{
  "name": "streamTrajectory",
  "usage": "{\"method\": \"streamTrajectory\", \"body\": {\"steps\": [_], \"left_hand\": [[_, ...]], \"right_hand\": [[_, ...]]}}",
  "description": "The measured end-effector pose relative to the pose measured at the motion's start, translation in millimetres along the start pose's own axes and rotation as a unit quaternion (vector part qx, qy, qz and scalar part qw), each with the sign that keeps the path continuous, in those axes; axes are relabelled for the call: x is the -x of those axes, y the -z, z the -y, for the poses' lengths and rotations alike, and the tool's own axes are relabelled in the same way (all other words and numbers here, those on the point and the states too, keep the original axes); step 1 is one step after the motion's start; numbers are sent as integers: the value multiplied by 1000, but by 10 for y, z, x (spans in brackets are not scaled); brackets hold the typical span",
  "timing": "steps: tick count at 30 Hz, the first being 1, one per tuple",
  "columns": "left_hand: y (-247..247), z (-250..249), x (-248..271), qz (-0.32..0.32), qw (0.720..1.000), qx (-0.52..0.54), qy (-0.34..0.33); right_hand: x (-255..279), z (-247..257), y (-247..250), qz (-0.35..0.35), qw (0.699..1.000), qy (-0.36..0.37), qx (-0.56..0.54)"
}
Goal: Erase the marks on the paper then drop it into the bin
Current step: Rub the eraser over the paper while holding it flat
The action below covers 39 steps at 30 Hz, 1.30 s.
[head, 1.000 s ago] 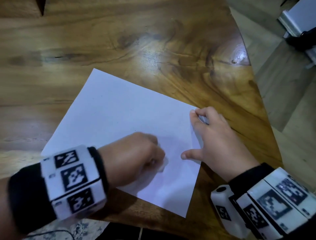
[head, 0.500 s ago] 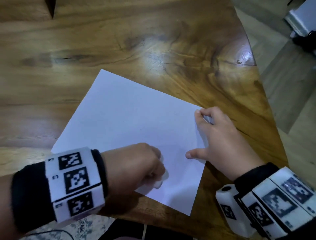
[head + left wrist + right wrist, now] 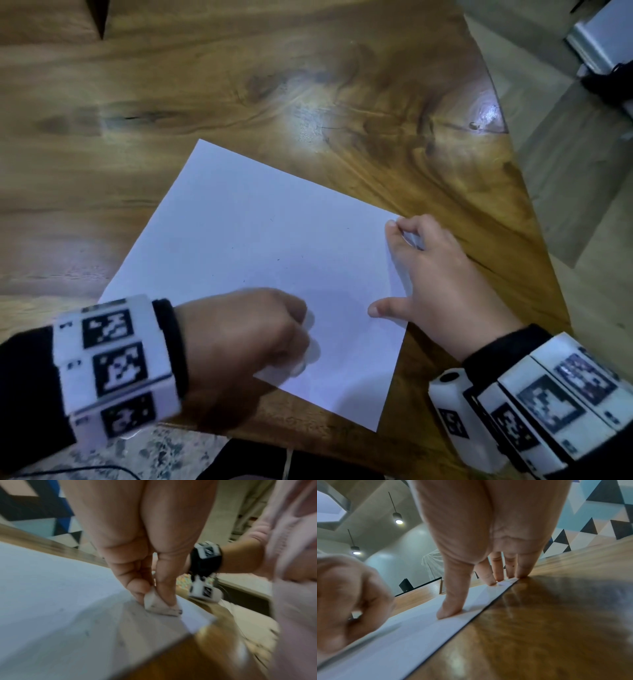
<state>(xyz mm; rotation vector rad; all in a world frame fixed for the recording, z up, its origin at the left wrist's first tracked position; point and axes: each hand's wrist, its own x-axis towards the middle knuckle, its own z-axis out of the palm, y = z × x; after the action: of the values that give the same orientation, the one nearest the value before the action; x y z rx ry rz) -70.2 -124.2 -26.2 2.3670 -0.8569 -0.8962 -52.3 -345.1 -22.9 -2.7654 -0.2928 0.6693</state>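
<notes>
A white sheet of paper (image 3: 260, 246) lies askew on the wooden table (image 3: 239, 85). My left hand (image 3: 253, 339) pinches a small white eraser (image 3: 159, 603) between thumb and fingers and presses it on the sheet's near part; the hand is blurred. Only faint specks show on the paper (image 3: 51, 601). My right hand (image 3: 435, 274) lies with straight, spread fingers on the sheet's right edge, thumb (image 3: 452, 605) and fingertips (image 3: 494, 580) pressing the paper (image 3: 419, 628) flat. No bin is in view.
The table's right edge (image 3: 534, 219) runs diagonally close behind my right hand, with floor beyond. A grey object (image 3: 603, 37) with a dark thing stands on the floor at the top right. The near table edge (image 3: 308, 442) lies just below the sheet.
My left hand has rubbed the eraser over the paper's near part with small strokes. The right hand has kept holding the right edge down. The view has shifted slightly.
</notes>
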Motion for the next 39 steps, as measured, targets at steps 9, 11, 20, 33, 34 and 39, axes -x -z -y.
{"method": "streamTrajectory", "body": {"steps": [9,11,20,33,34,39], "left_hand": [[67,49,-84,-12,1000,-14,10],[-37,127,18,-30,997,-71,-2],[169,-4,-176,-27,999,4,-32],[55,-125,-288,-63,990,-67,-104],[-11,-154,-256,-49,993,-63,-85],[-79,-72,-78,39,999,-21,-30]], "right_hand": [[-3,4,-6,-2,1000,1,4],[0,3,-1,-2,1000,1,2],[-8,-2,-3,-1,1000,6,8],[-2,6,-1,-7,1000,9,-1],[0,3,-4,-7,1000,9,-3],[-5,0,0,-10,1000,10,-9]]}}
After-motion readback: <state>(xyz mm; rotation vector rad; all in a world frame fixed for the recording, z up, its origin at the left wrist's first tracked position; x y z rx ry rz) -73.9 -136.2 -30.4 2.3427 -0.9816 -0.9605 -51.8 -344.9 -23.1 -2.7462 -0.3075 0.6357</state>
